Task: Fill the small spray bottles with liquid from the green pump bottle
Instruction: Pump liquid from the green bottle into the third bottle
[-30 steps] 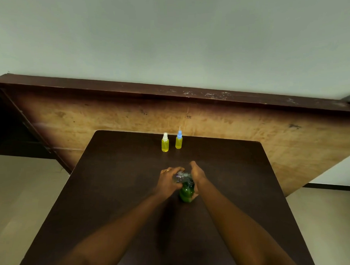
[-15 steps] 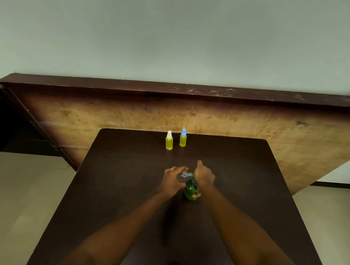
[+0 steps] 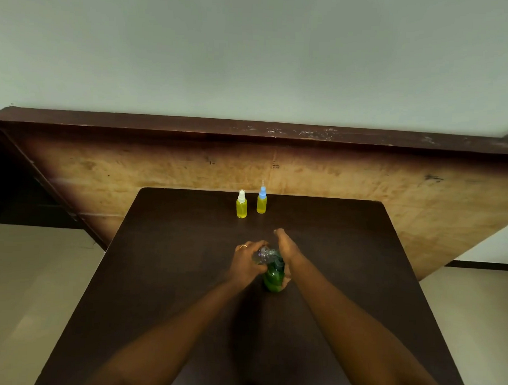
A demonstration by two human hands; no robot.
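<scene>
a person's left hand (image 3: 246, 259) curls round the clear pump head (image 3: 263, 254) of the green pump bottle (image 3: 273, 276), which stands upright near the middle of the dark worktop (image 3: 172, 276). the right hand (image 3: 286, 251) wraps the bottle's body from the right side, most of its fingers hidden behind it. both hands touch the bottle, and the grip reads as a twist to free the pump, though that is a judgement. the 2 small spray bottles stand upright straight ahead of the hands and well apart from them, close to the worktop's far edge. the white-capped spray bottle (image 3: 241, 205) is on the left and the blue-capped spray bottle (image 3: 261, 200) just beside it on the right. both are capped and show yellow liquid. their long axes are vertical, and the right hand lies slightly nearer the pair, so a forward reach would likely fall to it. behind the worktop a worn wooden board (image 3: 362, 179) leans under a pale wall (image 3: 252, 48), with light floor (image 3: 28, 271) on either side
</scene>
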